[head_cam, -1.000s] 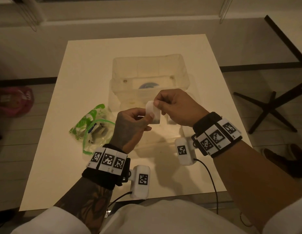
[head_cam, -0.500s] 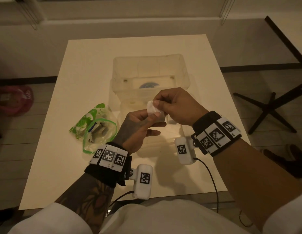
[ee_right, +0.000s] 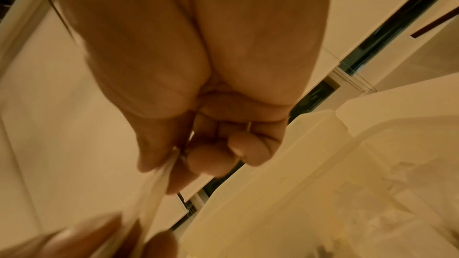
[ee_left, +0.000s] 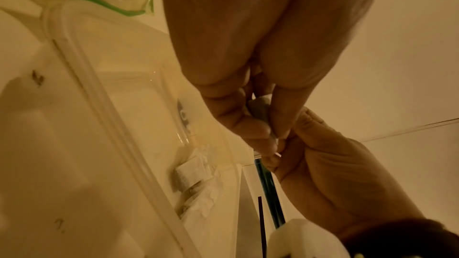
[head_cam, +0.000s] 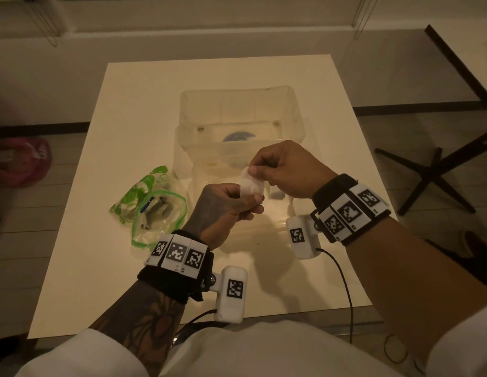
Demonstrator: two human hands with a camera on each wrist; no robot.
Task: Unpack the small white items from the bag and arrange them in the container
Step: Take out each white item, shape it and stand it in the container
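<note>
Both hands hold one small white packet (head_cam: 250,185) above the near part of the clear plastic container (head_cam: 296,118). My left hand (head_cam: 245,197) pinches its lower end, and my right hand (head_cam: 254,170) pinches its top edge between thumb and forefinger. In the left wrist view the packet (ee_left: 259,111) shows grey between the left fingers, and more white packets (ee_left: 196,181) lie inside the container (ee_left: 82,70). In the right wrist view the packet (ee_right: 159,180) hangs blurred from the right thumb. The green-rimmed zip bag (head_cam: 152,208) lies open on the table, left of the container.
The container sits on its clear lid (head_cam: 264,227) in the middle of the white table (head_cam: 133,110). A cable (head_cam: 343,281) runs over the table's near right edge. A dark chair base (head_cam: 432,172) stands on the floor at the right, a red bag (head_cam: 22,161) at the left.
The left hand has turned and shifted its hold lower on the packet. The right hand has moved slightly up and right, still pinching the packet's top.
</note>
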